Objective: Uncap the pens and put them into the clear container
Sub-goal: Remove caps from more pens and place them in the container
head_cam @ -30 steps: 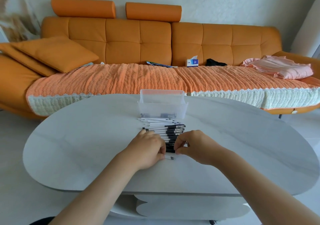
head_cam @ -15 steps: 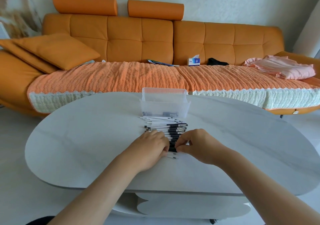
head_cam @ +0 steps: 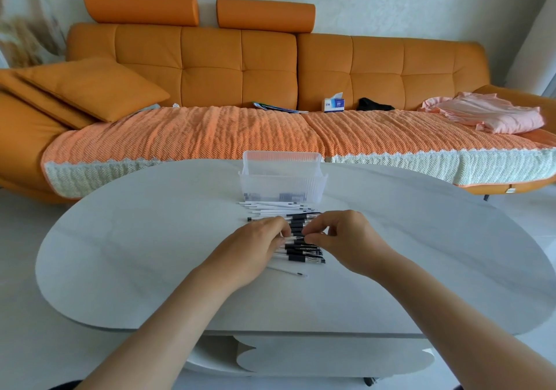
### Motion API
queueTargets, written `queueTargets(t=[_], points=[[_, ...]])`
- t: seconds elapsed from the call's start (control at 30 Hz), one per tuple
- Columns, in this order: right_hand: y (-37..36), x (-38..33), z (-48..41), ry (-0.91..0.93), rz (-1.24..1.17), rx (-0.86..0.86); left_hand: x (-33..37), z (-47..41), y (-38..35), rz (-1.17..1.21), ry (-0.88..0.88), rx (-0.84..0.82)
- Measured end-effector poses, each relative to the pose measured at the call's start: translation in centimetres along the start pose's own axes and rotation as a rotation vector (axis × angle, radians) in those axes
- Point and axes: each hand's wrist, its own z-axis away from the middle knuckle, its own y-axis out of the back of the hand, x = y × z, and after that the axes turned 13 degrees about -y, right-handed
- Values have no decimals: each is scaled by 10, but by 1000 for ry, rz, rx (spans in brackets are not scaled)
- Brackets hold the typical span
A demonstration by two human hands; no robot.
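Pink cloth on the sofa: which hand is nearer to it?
Right. The right hand, at the pens, is below-left of the pink cloth; the left hand is farther left of it.

No text is legible; the tissue box (head_cam: 334, 105) bears blue print too small to read.

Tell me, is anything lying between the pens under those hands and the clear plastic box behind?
Only more pens: a row of slim white pens lies flat on the white oval table between the black-gripped pen pile under the left hand and right hand and the clear ribbed plastic container. Nothing upright blocks the path.
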Motion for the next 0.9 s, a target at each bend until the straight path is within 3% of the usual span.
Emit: queueTargets(t=[0.57, 0.9], points=[[-10, 8, -4, -1, -46, 16, 0, 0, 2, 123, 4, 48], [-11, 15, -2, 94, 181, -49, -5, 4, -10, 66, -74, 55]])
